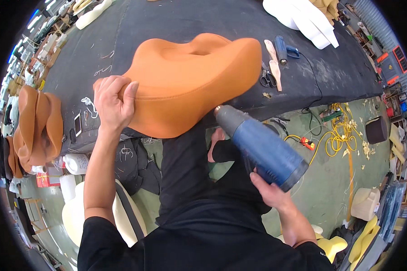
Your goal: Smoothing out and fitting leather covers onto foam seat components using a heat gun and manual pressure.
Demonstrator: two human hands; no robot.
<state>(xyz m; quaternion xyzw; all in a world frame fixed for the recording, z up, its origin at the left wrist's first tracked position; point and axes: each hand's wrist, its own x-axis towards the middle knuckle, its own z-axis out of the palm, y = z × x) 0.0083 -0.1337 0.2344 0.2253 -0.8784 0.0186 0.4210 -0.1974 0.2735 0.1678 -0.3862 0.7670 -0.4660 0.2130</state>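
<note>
1. My right hand [272, 193] was wrapped around the blue heat gun [269, 147], its grip partly hidden below the body.
2. My left hand [113, 101] was curled firmly over the left end of the orange cushion [176, 77].
3. The cushion sat at the near edge of the worktop [81, 67].
4. The nozzle [218, 111] pointed toward its lower side; I judged that even sweeps, without dwelling, would avoid scorching.
5. Scissors [267, 80] and a second heat gun [281, 49] lay beyond, to the right.
</note>
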